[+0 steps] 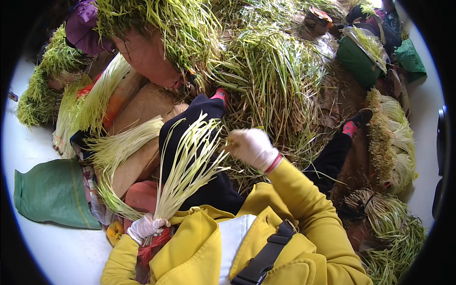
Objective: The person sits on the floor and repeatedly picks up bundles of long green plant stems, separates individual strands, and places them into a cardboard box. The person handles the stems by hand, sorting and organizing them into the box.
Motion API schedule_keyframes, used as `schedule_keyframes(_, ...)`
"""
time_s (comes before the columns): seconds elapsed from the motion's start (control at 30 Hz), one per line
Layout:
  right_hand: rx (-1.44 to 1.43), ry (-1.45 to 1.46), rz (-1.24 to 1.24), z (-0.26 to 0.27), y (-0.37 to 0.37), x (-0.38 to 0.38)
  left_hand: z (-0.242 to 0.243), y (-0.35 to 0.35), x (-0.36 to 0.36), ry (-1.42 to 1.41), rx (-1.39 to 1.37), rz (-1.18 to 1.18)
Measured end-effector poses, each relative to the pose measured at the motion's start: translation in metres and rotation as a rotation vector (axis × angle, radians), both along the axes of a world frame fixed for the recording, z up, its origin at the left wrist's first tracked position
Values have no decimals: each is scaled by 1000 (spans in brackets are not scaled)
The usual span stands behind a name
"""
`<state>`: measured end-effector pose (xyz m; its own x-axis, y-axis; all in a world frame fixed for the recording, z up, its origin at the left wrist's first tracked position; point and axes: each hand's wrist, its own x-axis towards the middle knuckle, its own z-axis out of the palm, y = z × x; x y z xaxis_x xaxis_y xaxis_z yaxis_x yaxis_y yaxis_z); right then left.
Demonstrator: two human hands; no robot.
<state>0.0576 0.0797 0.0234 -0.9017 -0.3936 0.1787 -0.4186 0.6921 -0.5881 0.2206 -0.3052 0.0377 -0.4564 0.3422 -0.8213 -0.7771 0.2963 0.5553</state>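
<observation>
My left hand (148,227), in a whitish glove, is closed around the lower ends of a bunch of pale yellow-green leafy stalks (188,164), whose tips fan out over my dark trousers. My right hand (249,148), gloved too and blurred, is raised beside the tips of the bunch; brownish matter shows at its fingers, and whether it grips this cannot be told. Red strings (153,247) hang just below my left hand. Left of the held bunch, more pale stalks (124,142) lie across a brown covered surface (137,165).
A large heap of green stalks (274,78) lies ahead between my legs. Tied pale bundles (392,139) are stacked at the right, above more green stalks (388,228). A green woven sack (53,194) lies left. One person in a purple hat (83,26) and another person (384,21) sit farther off.
</observation>
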Motion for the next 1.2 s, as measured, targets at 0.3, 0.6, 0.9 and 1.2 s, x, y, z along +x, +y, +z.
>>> schedule_keyframes(0.3,128,-11,196,-24,-46,27,15,16,-4,108,-199,-146)
schedule_keyframes(0.6,563,-362,-382,-53,51,-25,3,-4,10,176,-182,-129)
schedule_keyframes(0.9,8,135,52,-7,-29,9,11,5,6,164,-282,-242)
schedule_keyframes(1.2,20,34,-330,-42,22,-34,3,0,12,167,-305,-212)
